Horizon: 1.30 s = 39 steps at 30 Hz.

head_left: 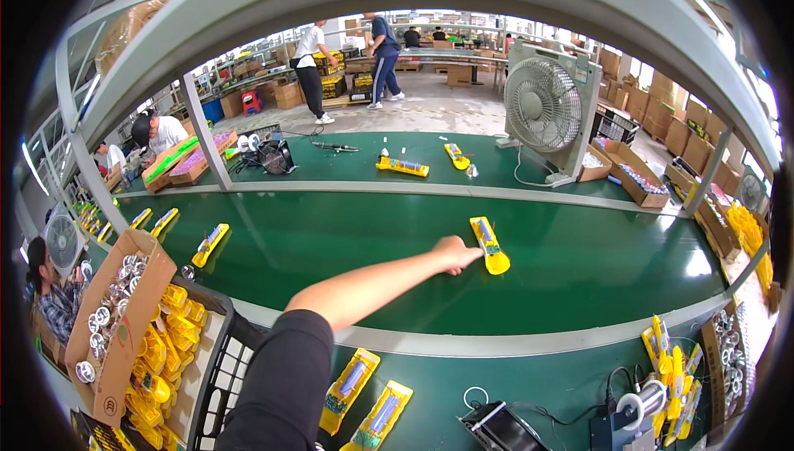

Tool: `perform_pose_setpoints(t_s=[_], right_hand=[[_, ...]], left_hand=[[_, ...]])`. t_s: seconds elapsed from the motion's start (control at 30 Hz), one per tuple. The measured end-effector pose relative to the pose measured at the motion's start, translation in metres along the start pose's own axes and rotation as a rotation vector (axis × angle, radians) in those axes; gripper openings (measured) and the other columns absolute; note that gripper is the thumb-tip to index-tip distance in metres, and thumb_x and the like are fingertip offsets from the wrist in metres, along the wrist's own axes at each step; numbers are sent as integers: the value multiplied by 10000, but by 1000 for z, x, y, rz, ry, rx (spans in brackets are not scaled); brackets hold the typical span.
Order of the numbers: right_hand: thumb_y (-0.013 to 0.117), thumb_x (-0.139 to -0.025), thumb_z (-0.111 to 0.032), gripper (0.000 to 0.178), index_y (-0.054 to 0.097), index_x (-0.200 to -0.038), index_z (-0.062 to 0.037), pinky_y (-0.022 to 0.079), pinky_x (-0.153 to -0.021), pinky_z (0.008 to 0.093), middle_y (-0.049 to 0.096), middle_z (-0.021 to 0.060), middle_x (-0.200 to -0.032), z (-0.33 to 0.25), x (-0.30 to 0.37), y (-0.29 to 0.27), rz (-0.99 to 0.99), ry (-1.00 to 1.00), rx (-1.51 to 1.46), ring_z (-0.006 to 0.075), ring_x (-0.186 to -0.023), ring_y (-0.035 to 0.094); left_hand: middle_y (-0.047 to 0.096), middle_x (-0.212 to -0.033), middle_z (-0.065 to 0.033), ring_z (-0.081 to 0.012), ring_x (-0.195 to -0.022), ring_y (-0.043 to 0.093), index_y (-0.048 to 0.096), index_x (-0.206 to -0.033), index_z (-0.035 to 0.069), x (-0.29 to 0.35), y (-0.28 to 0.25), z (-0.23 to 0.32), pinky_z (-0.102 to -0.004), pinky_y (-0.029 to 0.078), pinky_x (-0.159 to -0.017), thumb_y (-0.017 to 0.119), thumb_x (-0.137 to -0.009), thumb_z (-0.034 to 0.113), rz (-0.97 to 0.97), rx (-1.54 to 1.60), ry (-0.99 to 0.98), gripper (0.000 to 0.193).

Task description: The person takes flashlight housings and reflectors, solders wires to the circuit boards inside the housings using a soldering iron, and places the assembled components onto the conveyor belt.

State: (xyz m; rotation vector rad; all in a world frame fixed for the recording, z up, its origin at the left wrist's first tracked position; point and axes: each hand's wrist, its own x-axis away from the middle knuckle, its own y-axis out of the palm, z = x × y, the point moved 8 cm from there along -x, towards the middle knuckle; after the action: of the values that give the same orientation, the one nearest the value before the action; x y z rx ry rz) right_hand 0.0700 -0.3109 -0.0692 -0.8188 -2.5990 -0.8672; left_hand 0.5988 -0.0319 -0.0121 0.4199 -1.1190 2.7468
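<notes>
My left hand [455, 254] reaches out over the green conveyor belt [397, 285], its arm in a dark sleeve. The fingers are closed at the near-left edge of a yellow flashlight half-shell [496, 263]. This shell holds a blue-grey battery and a small green circuit board, with thin wires sticking up. It lies on or just over the belt; I cannot tell which. My right hand is out of view. On the near worktop lie two more open flashlight shells [349, 391] with batteries in them, beside my sleeve.
A black crate [219, 385] of yellow shells and a carton [124, 319] of silver reflectors stand at left. Near right are a black fan-like device [504, 428], a solder spool [641, 405] and stacked shells [674, 381]. Metal rails edge the belt; a large fan [542, 103] stands beyond.
</notes>
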Motion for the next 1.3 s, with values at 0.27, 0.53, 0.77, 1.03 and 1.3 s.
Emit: perform_pose_setpoints(t_s=[0.27, 0.53, 0.77, 1.03, 1.3], right_hand=[[560, -819, -161, 124, 468, -840, -79, 372, -550, 240, 524, 30, -777, 11, -20, -3, -68, -84, 194, 105, -672, 465], [414, -881, -153, 154, 466, -964, -33, 405, -531, 251, 511, 66, -868, -26, -9, 2, -18, -661, 646, 139, -697, 487], [550, -824, -107, 349, 431, -1116, 42, 464, -784, 379, 532, 181, -1061, -12, -12, -28, 183, -741, 547, 321, -975, 530], [488, -874, -231, 381, 435, -1139, 37, 438, -839, 371, 519, 174, -1107, -23, 1, -3, 70, -631, 699, 322, -996, 520], [491, -874, -219, 372, 421, -1143, 29, 453, -788, 375, 488, 208, -1115, -12, -22, -20, -71, -725, 487, 301, -975, 511]], left_hand=[[616, -717, -171, -301, -694, 612, 601, -745, -11, 20, 10, 9, -365, 479, -634, 516, -697, 159, 326, -205, 91, 196], [581, -622, -157, -283, -569, 585, 580, -679, 0, 241, -18, 8, -378, 447, -551, 504, -740, 175, 164, -325, 315, 201], [563, -611, -171, -348, -575, 558, 548, -669, 30, 427, 66, -51, -428, 439, -545, 491, -756, 147, -114, -267, 219, 157], [545, -650, -142, -329, -601, 543, 532, -704, 41, 501, 73, -96, -407, 425, -519, 504, -834, 257, 56, -306, 31, 253], [565, -782, -71, -138, -596, 520, 586, -907, 22, 506, -7, -136, -246, 430, -535, 636, -748, 72, 864, 61, -4, 174]])
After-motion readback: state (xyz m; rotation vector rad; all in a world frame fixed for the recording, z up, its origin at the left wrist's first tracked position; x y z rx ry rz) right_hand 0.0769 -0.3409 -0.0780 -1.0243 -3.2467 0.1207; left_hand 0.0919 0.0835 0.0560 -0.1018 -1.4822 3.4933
